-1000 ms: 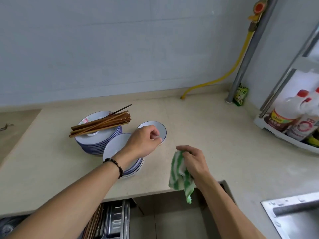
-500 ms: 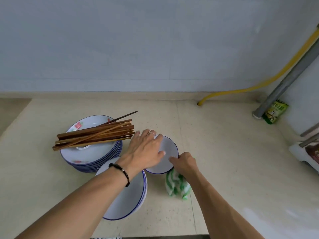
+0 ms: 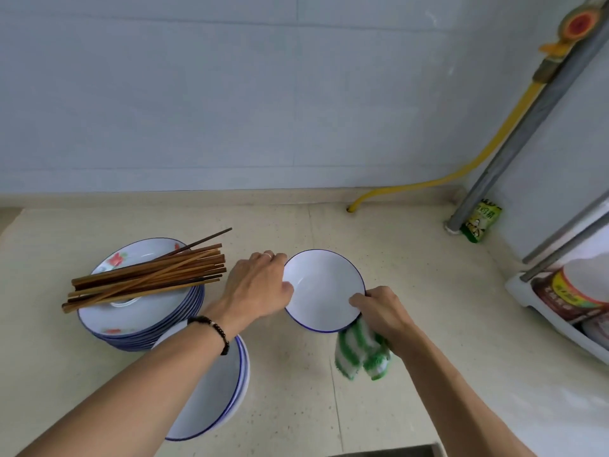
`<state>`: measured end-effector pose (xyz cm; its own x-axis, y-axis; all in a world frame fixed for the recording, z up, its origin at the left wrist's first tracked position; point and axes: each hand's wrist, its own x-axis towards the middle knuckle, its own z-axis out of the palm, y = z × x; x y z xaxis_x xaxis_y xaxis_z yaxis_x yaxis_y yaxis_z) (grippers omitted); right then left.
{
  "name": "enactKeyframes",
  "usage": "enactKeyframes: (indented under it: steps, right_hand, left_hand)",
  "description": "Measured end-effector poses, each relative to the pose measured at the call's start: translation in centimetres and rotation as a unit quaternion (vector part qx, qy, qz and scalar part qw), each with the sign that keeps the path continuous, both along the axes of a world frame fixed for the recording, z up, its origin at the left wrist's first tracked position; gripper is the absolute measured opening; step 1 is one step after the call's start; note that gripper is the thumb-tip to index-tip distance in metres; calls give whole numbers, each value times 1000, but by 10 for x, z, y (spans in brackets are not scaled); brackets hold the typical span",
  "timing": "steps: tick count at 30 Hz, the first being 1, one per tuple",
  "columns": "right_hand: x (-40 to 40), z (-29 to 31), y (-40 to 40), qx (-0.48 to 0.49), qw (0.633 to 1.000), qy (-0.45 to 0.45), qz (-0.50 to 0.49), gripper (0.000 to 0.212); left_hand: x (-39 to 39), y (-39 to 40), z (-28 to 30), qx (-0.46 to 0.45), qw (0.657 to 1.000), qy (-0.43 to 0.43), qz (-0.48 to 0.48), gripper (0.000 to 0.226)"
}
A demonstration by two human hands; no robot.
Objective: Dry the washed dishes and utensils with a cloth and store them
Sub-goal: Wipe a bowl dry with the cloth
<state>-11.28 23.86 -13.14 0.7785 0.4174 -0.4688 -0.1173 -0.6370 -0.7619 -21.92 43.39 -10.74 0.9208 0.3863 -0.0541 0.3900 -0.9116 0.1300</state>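
A pale speckled counter (image 3: 412, 291) fills the lower view, meeting a grey-blue wall (image 3: 230, 94) at the back. A grey pipe (image 3: 514, 140) runs up the right corner with a yellow hose (image 3: 461, 169) curving down beside it to the counter. At the far right edge sits a white rack (image 3: 553, 318) holding bottles whose labels are too blurred to read.

On the left of the counter stands a stack of blue-rimmed plates (image 3: 138, 311), the top one with red flower marks. A bundle of brown chopsticks (image 3: 148, 278) lies across that top plate. Nearer the person, a second stack of white plates (image 3: 214, 397) is partly hidden under the left forearm.

Between the two hands is a white bowl (image 3: 324, 290) with a thin blue rim, tilted towards the camera; whether it touches the counter cannot be told. The left hand (image 3: 257, 288) grips the bowl's left edge, thumb inside the rim and fingers curled behind. The right hand (image 3: 382, 311) pinches the bowl's lower right rim with thumb and fingers, and also holds a green-and-white striped cloth (image 3: 361, 352) bunched beneath the palm, hanging below the bowl.

A small green packet (image 3: 481, 221) leans at the foot of the pipe. A dark beaded bracelet (image 3: 214, 328) circles the left wrist.
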Motion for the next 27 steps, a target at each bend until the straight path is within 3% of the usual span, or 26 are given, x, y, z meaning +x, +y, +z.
enactKeyframes:
  steps: [3,7,10,13,16,20,22,25,27]
  right_hand:
    - [5,21,-31,19,999,16,-24,21]
    - [5,40,-77,36,996,40,-70,29]
    - [1,45,-119,45,992,53,-106,41]
    - [-6,46,-168,79,986,66,-130,48]
    - [-18,46,-215,112,979,54,-162,66]
    - [-37,48,-288,124,967,20,-223,60]
    - [-52,45,-335,112,963,-6,-247,42]
    - [-74,37,-391,102,947,-22,-305,48]
    - [-87,31,-426,123,923,-21,-364,34]
  left_hand:
    - [10,-19,11,-196,980,-4,38,38]
    - [21,-62,27,-506,859,-22,78,57]
    - [28,-104,35,-625,773,-1,105,62]
    - [37,-153,44,-661,742,-4,109,65]
    - [44,-207,50,-653,750,-27,103,62]
    - [47,-277,47,-610,788,-43,74,30]
    - [46,-318,41,-569,820,-27,60,36]
    - [39,-372,30,-480,877,-9,27,50]
    - [38,-409,20,-377,926,3,-27,47]
